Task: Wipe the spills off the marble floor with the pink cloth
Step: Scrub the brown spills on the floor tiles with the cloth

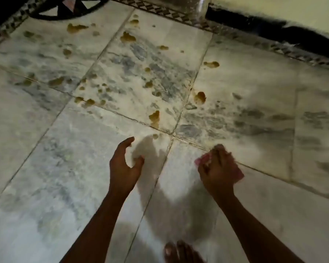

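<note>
Several brown spills (pixel 154 117) dot the white and grey marble floor (pixel 68 168), mostly across the far and middle tiles. My right hand (pixel 217 171) is closed around the bunched pink cloth (pixel 239 174), which peeks out on both sides of the fist and rests low over the floor, nearer to me than the stains. My left hand (pixel 124 164) hovers above a tile with its fingers curved and apart, holding nothing. One small brown spot (pixel 155 136) lies just beyond the left fingertips.
A patterned mosaic border (pixel 179 16) runs along the far edge of the floor, with a dark wall base (pixel 264 21) behind it at the right. A black curved frame (pixel 68 10) stands at the top left. My bare toes (pixel 179 251) show at the bottom.
</note>
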Tool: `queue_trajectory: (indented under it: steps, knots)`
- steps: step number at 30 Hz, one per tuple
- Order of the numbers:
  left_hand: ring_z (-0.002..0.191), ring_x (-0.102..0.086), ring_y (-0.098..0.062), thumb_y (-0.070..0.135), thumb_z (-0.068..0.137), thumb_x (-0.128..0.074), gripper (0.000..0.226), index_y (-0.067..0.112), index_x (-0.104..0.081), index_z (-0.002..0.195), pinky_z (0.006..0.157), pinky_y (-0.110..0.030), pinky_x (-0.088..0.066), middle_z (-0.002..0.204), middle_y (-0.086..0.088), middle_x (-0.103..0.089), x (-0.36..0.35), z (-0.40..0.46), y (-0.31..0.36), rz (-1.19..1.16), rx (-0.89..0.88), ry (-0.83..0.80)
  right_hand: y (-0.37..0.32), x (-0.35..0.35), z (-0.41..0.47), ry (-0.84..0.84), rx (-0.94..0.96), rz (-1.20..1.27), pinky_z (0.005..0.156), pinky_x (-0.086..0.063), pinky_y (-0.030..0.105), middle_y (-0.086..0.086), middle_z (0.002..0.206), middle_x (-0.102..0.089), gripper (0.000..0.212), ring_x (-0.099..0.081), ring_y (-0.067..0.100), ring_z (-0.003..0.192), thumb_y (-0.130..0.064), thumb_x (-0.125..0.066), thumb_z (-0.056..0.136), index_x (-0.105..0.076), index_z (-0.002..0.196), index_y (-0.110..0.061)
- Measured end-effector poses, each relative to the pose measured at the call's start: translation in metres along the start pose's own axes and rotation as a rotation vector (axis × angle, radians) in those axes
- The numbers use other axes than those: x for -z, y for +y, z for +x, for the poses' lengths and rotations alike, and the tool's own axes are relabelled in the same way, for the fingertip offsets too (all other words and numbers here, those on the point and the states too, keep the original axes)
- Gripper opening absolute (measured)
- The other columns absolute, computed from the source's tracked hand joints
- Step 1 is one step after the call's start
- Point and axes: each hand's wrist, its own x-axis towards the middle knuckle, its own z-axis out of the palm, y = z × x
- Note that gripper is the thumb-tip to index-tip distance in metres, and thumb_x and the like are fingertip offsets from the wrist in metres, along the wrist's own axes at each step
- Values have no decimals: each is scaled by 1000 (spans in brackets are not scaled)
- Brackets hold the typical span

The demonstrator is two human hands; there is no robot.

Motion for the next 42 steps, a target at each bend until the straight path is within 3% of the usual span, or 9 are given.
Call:
queue_trajectory:
  steps: [5, 11, 20, 23, 27, 33, 37, 40, 42]
  knots:
    - [139, -60, -41, 48, 93, -58, 72, 3, -59, 149, 119, -46, -45, 149, -19, -63, 23, 24, -83, 301, -15, 173, -10, -52, -8, 84, -99, -118, 129, -4, 59, 16, 178, -16, 86, -14, 51, 161, -66, -32, 101, -26, 169, -13]
    - [163, -32, -30, 48, 106, -38, 69, 13, -39, 166, 123, -51, -33, 176, -8, -33, 49, 22, -120, 763, -121, 142, -67, -66, 29, 96, 11, -141, 125, -24, 66, 13, 178, -16, 79, -15, 48, 162, -60, -29, 106, -31, 167, -10]
    - [161, -37, -30, 34, 107, -37, 60, 16, -46, 163, 124, -55, -32, 175, -7, -36, 46, 24, -125, 795, -38, 251, -170, -92, -13, -68, 858, -107, 126, -29, 60, 0, 179, -18, 68, -11, 25, 167, -52, -37, 111, -24, 170, -21]
    - [162, -35, -31, 35, 108, -38, 60, 12, -45, 163, 127, -56, -32, 175, -10, -35, 47, 22, -127, 766, 9, 274, -121, -78, -28, 13, 490, -88, 125, -29, 64, 11, 176, -25, 72, -18, 30, 165, -51, -44, 107, -34, 166, -11]
    - [163, -32, -32, 30, 106, -39, 61, 8, -45, 163, 129, -55, -31, 175, -13, -33, 45, 25, -138, 743, -31, 272, -155, -83, 50, 58, -100, -119, 130, -12, 64, 21, 178, -8, 81, -4, 40, 165, -56, -23, 108, -8, 169, -4]
    - [162, -34, -32, 31, 104, -37, 62, 9, -48, 161, 126, -58, -34, 175, -10, -34, 47, 25, -133, 680, -16, 279, -212, -91, 17, -47, 470, -106, 132, -14, 59, 5, 180, -7, 77, -1, 31, 167, -54, -34, 107, -10, 172, -19]
    - [163, -32, -30, 32, 103, -36, 63, 11, -47, 162, 128, -53, -28, 176, -8, -32, 45, 25, -135, 653, -7, 284, -138, -78, 23, 101, 190, -186, 130, -10, 64, 7, 179, -14, 82, -12, 33, 166, -61, -41, 102, -19, 171, -22]
    - [163, -31, -30, 31, 103, -38, 63, 11, -47, 162, 128, -51, -27, 176, -9, -34, 45, 27, -140, 660, -33, 278, -184, -91, 99, 63, -84, -147, 128, 0, 68, 15, 179, -1, 85, 1, 40, 165, -64, -24, 104, -4, 171, -15]
    - [163, -32, -30, 32, 104, -38, 62, 10, -48, 161, 129, -51, -29, 175, -9, -35, 47, 26, -142, 628, -26, 283, -228, -98, 114, -36, 38, -114, 128, 1, 67, 12, 179, 6, 82, 10, 39, 165, -58, -17, 103, -2, 171, -15]
